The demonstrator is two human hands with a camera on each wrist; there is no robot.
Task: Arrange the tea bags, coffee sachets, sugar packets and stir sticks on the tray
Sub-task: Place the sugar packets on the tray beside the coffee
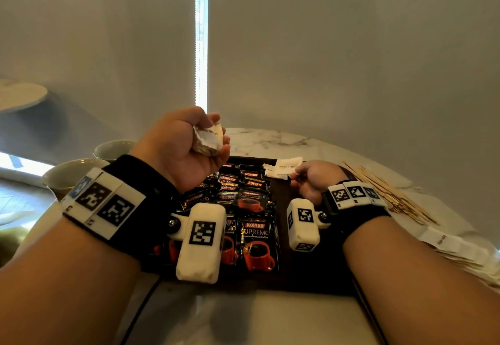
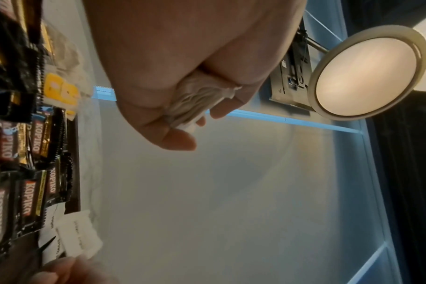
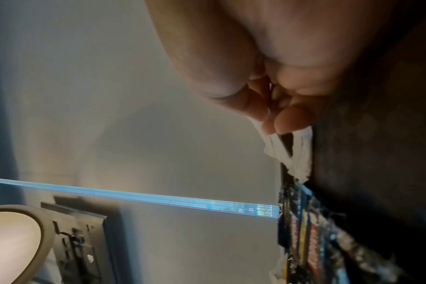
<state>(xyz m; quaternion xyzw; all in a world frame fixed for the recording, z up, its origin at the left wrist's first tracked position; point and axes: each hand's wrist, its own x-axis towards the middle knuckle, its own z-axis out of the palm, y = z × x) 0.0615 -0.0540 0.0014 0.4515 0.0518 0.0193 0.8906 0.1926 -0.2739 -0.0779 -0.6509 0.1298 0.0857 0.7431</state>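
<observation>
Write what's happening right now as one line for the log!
left hand: holds bunch of sugar packets above tray | right hand: pinches sugar packet at tray's far end | coffee sachets: on tray

**Sachets on the tray, sugar packets in both hands**

The dark tray [image 1: 284, 190] sits on the marble table, its left part covered with black Kopiko coffee sachets [image 1: 254, 241] lying flat in overlapping rows, each printed with a red cup. A bunched stack of white sugar packets [image 1: 209, 139] is gripped in the left hand [image 1: 176, 149], raised above the tray. More white sugar packets [image 1: 284, 168] lie at the tray's far edge, pinched by the right hand [image 1: 313, 179]. Wooden stir sticks [image 1: 389, 190] lie fanned on the table right of the tray. Tea bags with yellow tags [image 2: 61, 92] lie beyond the sachets.
</observation>
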